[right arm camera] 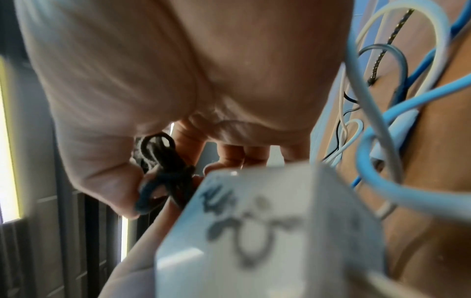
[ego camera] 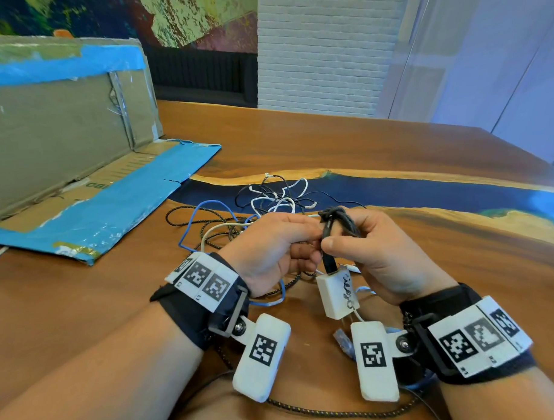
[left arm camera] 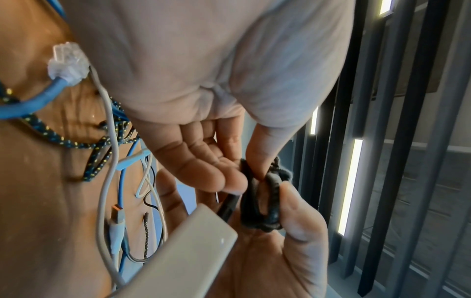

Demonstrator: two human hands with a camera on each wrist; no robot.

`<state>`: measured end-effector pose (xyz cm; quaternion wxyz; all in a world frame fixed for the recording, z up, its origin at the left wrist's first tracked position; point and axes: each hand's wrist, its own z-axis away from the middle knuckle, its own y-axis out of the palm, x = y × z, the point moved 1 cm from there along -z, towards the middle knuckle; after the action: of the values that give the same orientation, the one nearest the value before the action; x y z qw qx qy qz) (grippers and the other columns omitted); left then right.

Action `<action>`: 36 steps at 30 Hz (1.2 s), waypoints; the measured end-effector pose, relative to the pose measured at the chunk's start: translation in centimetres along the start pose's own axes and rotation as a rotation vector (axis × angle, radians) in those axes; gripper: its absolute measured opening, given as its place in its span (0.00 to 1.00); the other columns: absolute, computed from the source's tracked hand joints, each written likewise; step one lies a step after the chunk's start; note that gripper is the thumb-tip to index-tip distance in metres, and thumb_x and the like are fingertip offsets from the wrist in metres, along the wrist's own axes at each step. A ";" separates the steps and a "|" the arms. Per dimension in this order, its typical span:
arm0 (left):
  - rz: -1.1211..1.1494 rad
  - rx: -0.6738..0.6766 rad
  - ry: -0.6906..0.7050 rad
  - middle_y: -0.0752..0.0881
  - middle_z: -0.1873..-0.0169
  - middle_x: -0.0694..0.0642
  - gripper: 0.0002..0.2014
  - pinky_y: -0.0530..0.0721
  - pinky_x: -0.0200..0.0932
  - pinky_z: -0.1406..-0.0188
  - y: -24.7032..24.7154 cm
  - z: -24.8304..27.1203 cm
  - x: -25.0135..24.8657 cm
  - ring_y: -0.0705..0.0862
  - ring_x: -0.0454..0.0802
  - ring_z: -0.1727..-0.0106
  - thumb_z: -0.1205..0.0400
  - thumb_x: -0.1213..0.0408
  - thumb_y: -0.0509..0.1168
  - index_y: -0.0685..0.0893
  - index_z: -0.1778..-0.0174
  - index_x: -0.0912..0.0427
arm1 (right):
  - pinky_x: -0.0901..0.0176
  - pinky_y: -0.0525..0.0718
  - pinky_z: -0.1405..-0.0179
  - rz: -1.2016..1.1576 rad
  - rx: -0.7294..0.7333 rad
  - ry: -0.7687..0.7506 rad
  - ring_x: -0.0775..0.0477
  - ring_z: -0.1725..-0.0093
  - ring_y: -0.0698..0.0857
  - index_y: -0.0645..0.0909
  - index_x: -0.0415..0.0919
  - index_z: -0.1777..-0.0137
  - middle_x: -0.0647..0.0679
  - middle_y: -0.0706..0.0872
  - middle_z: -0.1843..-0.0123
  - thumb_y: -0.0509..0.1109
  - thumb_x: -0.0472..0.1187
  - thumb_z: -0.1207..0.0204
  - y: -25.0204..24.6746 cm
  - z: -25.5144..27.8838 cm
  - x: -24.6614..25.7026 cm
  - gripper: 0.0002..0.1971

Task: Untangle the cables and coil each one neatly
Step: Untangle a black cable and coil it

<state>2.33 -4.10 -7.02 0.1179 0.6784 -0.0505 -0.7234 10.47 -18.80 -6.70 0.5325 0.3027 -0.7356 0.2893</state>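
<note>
Both hands raised above the wooden surface [ego camera: 393,149]. Right hand [ego camera: 374,253] fingers curled round a small black cable coil [ego camera: 339,221], thumb pressing it; left hand [ego camera: 271,251] pinches the same coil. White adapter [ego camera: 336,294] hangs below. Tangled cables [ego camera: 269,200] lie on the surface beyond, beside a cardboard box [ego camera: 62,129].

Bright, even daylight in the head view with wide-angle edge bending; wrist views soft, the nearest objects blurred.

head overhead, wrists close, sharing black cable [ego camera: 335,222]
</note>
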 end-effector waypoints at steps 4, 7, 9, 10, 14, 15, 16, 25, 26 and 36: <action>0.018 0.019 0.007 0.85 0.68 0.58 0.10 0.84 0.35 0.72 0.2 0.1 -0.1 0.83 0.46 0.72 0.14 0.69 0.65 0.91 0.58 0.62 | 0.39 0.74 0.51 -0.004 0.039 0.018 0.29 0.61 0.75 0.79 0.46 0.73 0.28 0.74 0.63 0.77 0.38 0.35 -0.1 0.2 0.4 0.11; 0.065 0.013 0.025 0.85 0.67 0.58 0.09 0.85 0.36 0.70 0.1 0.0 -0.2 0.84 0.46 0.71 0.15 0.68 0.66 0.91 0.57 0.62 | 0.50 0.79 0.54 -0.053 0.015 -0.001 0.43 0.63 0.80 0.77 0.49 0.73 0.41 0.78 0.66 0.74 0.30 0.33 0.1 0.1 0.6 0.15; 0.120 0.016 0.041 0.85 0.65 0.59 0.07 0.87 0.37 0.68 0.0 0.0 -0.4 0.85 0.48 0.69 0.18 0.67 0.67 0.89 0.52 0.65 | 0.56 0.83 0.59 -0.116 -0.012 -0.014 0.45 0.65 0.83 0.79 0.47 0.69 0.44 0.81 0.66 0.73 0.28 0.33 0.1 0.0 0.6 0.13; 0.138 0.011 0.050 0.85 0.64 0.60 0.09 0.88 0.39 0.66 -0.1 0.0 -0.5 0.85 0.49 0.68 0.19 0.66 0.68 0.88 0.49 0.67 | 0.55 0.84 0.59 -0.155 -0.031 -0.016 0.43 0.63 0.84 0.81 0.47 0.66 0.43 0.82 0.64 0.74 0.27 0.33 0.0 -0.1 0.5 0.12; 0.135 -0.062 0.086 0.84 0.64 0.59 0.10 0.87 0.40 0.66 -0.3 -0.3 -0.6 0.84 0.50 0.67 0.14 0.68 0.64 0.85 0.42 0.70 | 0.54 0.87 0.54 -0.194 -0.098 -0.032 0.42 0.59 0.87 0.86 0.45 0.60 0.40 0.88 0.58 0.76 0.28 0.31 0.2 -0.2 0.3 0.09; 0.140 -0.079 0.089 0.84 0.64 0.59 0.09 0.86 0.40 0.67 -0.2 -0.3 -0.7 0.83 0.49 0.68 0.12 0.68 0.63 0.85 0.43 0.69 | 0.55 0.88 0.55 -0.197 -0.108 -0.035 0.43 0.60 0.88 0.85 0.43 0.58 0.42 0.89 0.58 0.76 0.27 0.30 0.4 -0.2 0.3 0.09; 0.146 -0.095 0.091 0.83 0.64 0.59 0.08 0.86 0.40 0.68 -0.3 -0.3 -0.7 0.83 0.49 0.68 0.12 0.68 0.62 0.85 0.44 0.68 | 0.57 0.88 0.57 -0.206 -0.123 -0.038 0.45 0.61 0.88 0.85 0.40 0.56 0.43 0.90 0.59 0.77 0.25 0.28 0.5 -0.1 0.3 0.10; 0.116 -0.122 0.104 0.84 0.61 0.59 0.11 0.82 0.39 0.66 -0.3 -0.3 -0.8 0.81 0.47 0.69 0.11 0.66 0.63 0.92 0.52 0.63 | 0.56 0.87 0.56 -0.181 -0.163 -0.032 0.46 0.58 0.88 0.88 0.41 0.49 0.42 0.90 0.56 0.76 0.28 0.25 0.6 0.0 0.2 0.09; 0.114 -0.125 0.098 0.84 0.62 0.59 0.11 0.82 0.39 0.67 -0.2 -0.3 -0.7 0.81 0.47 0.69 0.11 0.66 0.63 0.91 0.51 0.64 | 0.57 0.87 0.57 -0.180 -0.162 -0.030 0.46 0.59 0.89 0.88 0.41 0.52 0.42 0.90 0.57 0.76 0.29 0.26 0.5 0.0 0.2 0.07; 0.168 -0.140 0.146 0.84 0.63 0.61 0.10 0.86 0.39 0.67 -0.5 -0.5 -0.6 0.83 0.48 0.69 0.11 0.67 0.62 0.87 0.46 0.68 | 0.49 0.88 0.49 -0.068 -0.228 -0.041 0.45 0.51 0.90 0.87 0.42 0.47 0.42 0.92 0.52 0.82 0.36 0.27 0.2 -0.3 0.0 0.10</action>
<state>2.80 -3.45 -6.54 0.2285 0.7129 -0.0476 -0.6613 10.50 -18.47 -6.68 0.5578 0.2709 -0.7637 0.1792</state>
